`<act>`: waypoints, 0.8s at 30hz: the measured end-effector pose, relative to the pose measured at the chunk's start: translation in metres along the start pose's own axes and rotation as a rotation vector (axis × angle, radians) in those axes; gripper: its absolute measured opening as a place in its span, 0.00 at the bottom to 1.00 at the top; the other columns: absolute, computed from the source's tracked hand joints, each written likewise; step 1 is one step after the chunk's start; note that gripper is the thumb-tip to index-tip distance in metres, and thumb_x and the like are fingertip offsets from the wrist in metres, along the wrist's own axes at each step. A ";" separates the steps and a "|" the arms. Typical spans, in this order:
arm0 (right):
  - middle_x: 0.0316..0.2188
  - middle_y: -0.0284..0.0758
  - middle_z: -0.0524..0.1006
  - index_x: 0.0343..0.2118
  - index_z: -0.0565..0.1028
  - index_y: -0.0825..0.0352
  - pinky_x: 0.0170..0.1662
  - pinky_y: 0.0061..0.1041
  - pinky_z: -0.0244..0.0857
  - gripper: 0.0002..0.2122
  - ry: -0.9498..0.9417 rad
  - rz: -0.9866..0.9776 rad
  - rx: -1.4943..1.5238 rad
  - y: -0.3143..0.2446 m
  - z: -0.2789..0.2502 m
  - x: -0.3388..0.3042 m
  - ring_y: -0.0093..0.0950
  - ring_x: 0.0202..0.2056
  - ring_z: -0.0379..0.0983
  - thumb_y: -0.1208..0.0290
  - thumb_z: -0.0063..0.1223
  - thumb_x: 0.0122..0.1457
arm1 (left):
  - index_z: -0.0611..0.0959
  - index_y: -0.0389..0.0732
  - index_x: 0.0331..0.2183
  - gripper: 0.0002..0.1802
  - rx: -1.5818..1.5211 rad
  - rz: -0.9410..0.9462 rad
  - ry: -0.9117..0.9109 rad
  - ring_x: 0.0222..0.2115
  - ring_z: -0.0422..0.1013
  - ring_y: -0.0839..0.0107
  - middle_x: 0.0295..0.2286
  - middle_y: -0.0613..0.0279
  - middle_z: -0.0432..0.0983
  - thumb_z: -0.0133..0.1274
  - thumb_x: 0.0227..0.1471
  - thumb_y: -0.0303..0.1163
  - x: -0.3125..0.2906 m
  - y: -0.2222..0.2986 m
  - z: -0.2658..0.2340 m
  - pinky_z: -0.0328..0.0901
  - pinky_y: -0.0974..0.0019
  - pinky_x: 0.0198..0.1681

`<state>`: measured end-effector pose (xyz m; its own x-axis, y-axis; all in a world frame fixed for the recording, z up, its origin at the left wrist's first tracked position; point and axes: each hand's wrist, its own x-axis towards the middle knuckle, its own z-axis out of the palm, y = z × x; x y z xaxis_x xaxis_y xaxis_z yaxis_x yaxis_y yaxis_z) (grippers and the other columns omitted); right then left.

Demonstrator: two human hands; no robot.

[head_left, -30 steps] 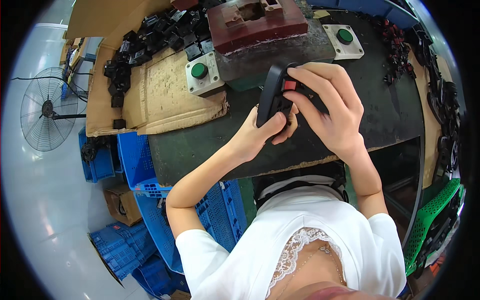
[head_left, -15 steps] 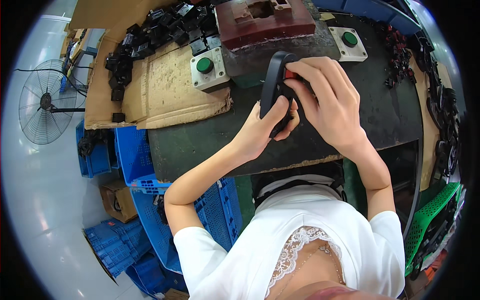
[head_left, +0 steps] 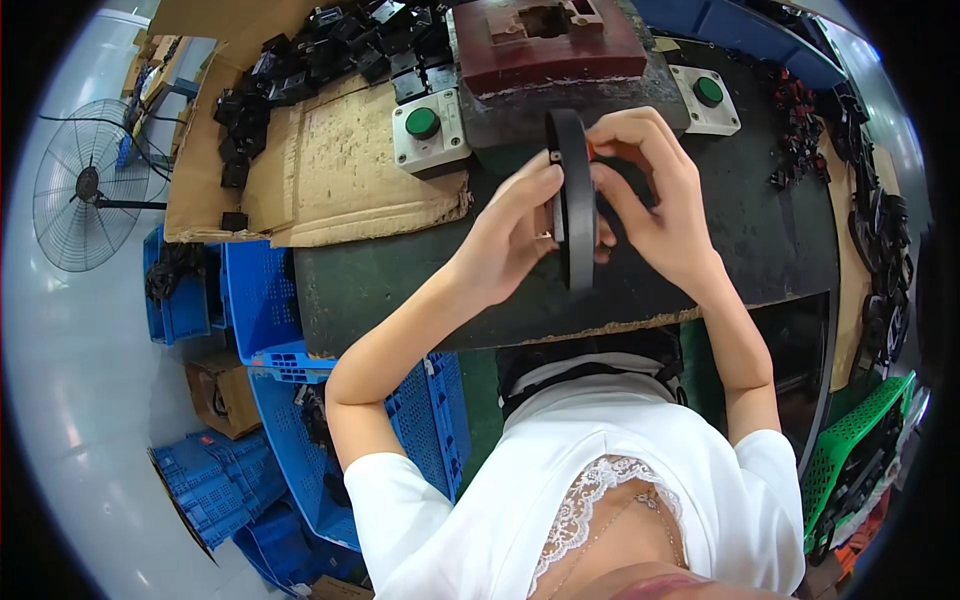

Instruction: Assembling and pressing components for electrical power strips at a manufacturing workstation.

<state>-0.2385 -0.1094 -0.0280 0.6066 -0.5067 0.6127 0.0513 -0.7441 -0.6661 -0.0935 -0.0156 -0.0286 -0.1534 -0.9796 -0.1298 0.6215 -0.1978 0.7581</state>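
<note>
- Between the two hands, raised over the dark worktop (head_left: pixel 760 240), a long black part (head_left: pixel 574 215) was held, turned edge-on to where I stood looking.
- On one side, the left hand (head_left: pixel 503 228) was closed around it, thumb laid against the part and some fingertips showing past its far side.
- On the other side, the right hand (head_left: pixel 655 195) had its thumb and forefinger narrowed on a small red piece (head_left: pixel 591 152), mostly hidden by those fingers.
- Beyond the left hand sat a green push-button (head_left: pixel 422 123) on a pale box; beyond the right, a matching button (head_left: pixel 708 91).
- Past both hands, between the buttons, was a dark red block (head_left: pixel 600 65) with an opening.
- Left of the left hand lay worn cardboard (head_left: pixel 360 185), with small black blocks (head_left: pixel 375 65) heaped at its far edge.
- Right of the right hand were red-and-black pieces (head_left: pixel 797 115).
- Below and left of the left hand stood blue crates (head_left: pixel 262 310); farther out, a caged fan (head_left: pixel 88 185).
</note>
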 end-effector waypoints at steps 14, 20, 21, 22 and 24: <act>0.32 0.28 0.71 0.47 0.67 0.73 0.38 0.12 0.59 0.14 0.085 0.424 0.408 -0.020 0.011 -0.010 0.13 0.34 0.64 0.78 0.49 0.58 | 0.66 0.35 0.34 0.26 1.055 0.587 0.294 0.21 0.69 0.78 0.22 0.60 0.73 0.65 0.42 0.37 0.003 -0.002 -0.005 0.64 0.75 0.24; 0.28 0.26 0.68 0.45 0.69 0.73 0.32 0.10 0.56 0.13 0.118 0.406 0.296 -0.022 0.009 -0.010 0.11 0.30 0.61 0.78 0.50 0.57 | 0.67 0.34 0.33 0.18 0.948 0.528 0.284 0.19 0.67 0.81 0.19 0.61 0.72 0.58 0.49 0.34 0.000 -0.001 -0.004 0.60 0.76 0.20; 0.27 0.26 0.68 0.46 0.69 0.73 0.32 0.09 0.55 0.13 0.115 0.406 0.271 -0.022 0.008 -0.010 0.11 0.29 0.61 0.78 0.50 0.57 | 0.67 0.34 0.33 0.16 0.841 0.450 0.282 0.19 0.66 0.82 0.18 0.61 0.71 0.55 0.51 0.32 0.000 0.000 -0.005 0.59 0.76 0.19; 0.26 0.26 0.68 0.46 0.69 0.73 0.31 0.09 0.55 0.13 0.113 0.407 0.246 -0.022 0.008 -0.009 0.10 0.28 0.60 0.78 0.50 0.57 | 0.67 0.34 0.33 0.16 0.842 0.450 0.282 0.19 0.66 0.82 0.18 0.61 0.71 0.55 0.51 0.32 0.000 -0.001 -0.005 0.59 0.76 0.19; 0.27 0.26 0.69 0.46 0.69 0.73 0.31 0.09 0.56 0.14 0.098 0.406 0.234 -0.022 0.006 -0.009 0.11 0.28 0.61 0.78 0.50 0.57 | 0.67 0.35 0.32 0.12 0.831 0.473 0.271 0.18 0.65 0.83 0.17 0.62 0.71 0.53 0.53 0.30 0.001 -0.002 -0.006 0.56 0.76 0.18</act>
<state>-0.2399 -0.0856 -0.0212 0.5375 -0.7830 0.3130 0.0102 -0.3651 -0.9309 -0.0905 -0.0164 -0.0345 0.2162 -0.9467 0.2385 -0.1784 0.2019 0.9630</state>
